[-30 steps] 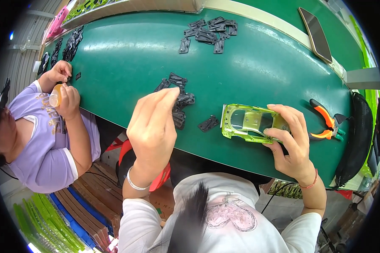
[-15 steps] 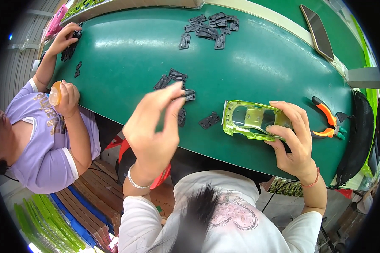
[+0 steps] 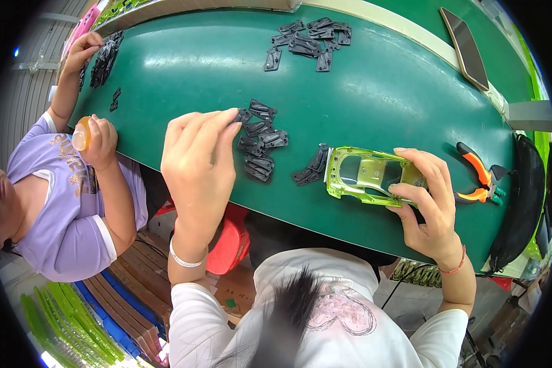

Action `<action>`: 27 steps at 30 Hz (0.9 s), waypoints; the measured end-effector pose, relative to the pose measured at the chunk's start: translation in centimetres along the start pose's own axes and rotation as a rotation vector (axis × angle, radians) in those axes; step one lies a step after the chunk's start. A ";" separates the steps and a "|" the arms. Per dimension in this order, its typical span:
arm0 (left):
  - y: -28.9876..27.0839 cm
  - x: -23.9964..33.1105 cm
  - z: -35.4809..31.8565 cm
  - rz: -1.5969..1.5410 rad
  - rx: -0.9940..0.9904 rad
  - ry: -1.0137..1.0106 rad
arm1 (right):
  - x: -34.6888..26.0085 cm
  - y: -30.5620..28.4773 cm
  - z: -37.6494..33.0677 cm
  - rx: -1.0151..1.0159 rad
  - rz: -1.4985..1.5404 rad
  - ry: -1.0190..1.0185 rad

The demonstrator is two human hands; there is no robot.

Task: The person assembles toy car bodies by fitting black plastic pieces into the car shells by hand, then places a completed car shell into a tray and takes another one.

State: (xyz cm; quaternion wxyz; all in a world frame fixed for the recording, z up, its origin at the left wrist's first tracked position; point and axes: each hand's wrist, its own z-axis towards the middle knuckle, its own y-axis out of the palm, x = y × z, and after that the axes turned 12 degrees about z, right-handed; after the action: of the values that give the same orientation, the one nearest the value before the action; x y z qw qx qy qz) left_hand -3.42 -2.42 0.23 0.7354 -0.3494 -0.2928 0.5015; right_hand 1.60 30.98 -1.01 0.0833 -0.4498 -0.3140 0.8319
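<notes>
My left hand (image 3: 202, 165) is over the near edge of the green table, thumb and fingertips pinched at one small black plastic part (image 3: 244, 115) on the left of a loose pile. More of these flat black parts (image 3: 259, 164) lie just right of the hand. With its fingers around the rear end, my right hand (image 3: 428, 205) holds a shiny green toy car body (image 3: 369, 173) low over the table. Two black parts (image 3: 305, 176) rest beside the car body's left end, one partly over the other.
A further heap of black parts (image 3: 306, 44) lies at the far side. Orange-handled pliers (image 3: 481, 175) and a black pouch (image 3: 516, 202) are at the right. A phone (image 3: 464, 46) lies beyond the white ledge. On the left, a co-worker (image 3: 73, 202) sits near another black heap (image 3: 106, 58).
My left hand has moved left, uncovering more of the near pile. A second black part now lies by the car body. The co-worker's far hand has lifted off its heap.
</notes>
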 end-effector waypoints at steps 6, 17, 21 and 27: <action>-0.3 -0.1 -0.6 0.064 -0.115 -0.042 | 0.0 -0.2 0.0 -0.020 0.003 0.010; 0.7 -0.9 -0.4 -0.174 -0.089 -0.302 | -0.2 -0.1 0.0 -0.008 -0.003 0.013; 0.3 -0.4 -0.9 -0.118 -0.059 -0.237 | -0.1 -0.2 -0.1 -0.009 -0.005 0.006; 0.3 -0.8 -1.4 0.040 0.002 -0.131 | 0.0 -0.1 -0.2 -0.008 -0.011 0.003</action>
State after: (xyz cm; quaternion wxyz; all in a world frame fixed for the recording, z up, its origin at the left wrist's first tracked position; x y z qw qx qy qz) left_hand -2.73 -3.41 -0.93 0.7048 -0.3209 -0.3325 0.5383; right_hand 1.75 31.21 -1.03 0.0868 -0.4497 -0.3198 0.8294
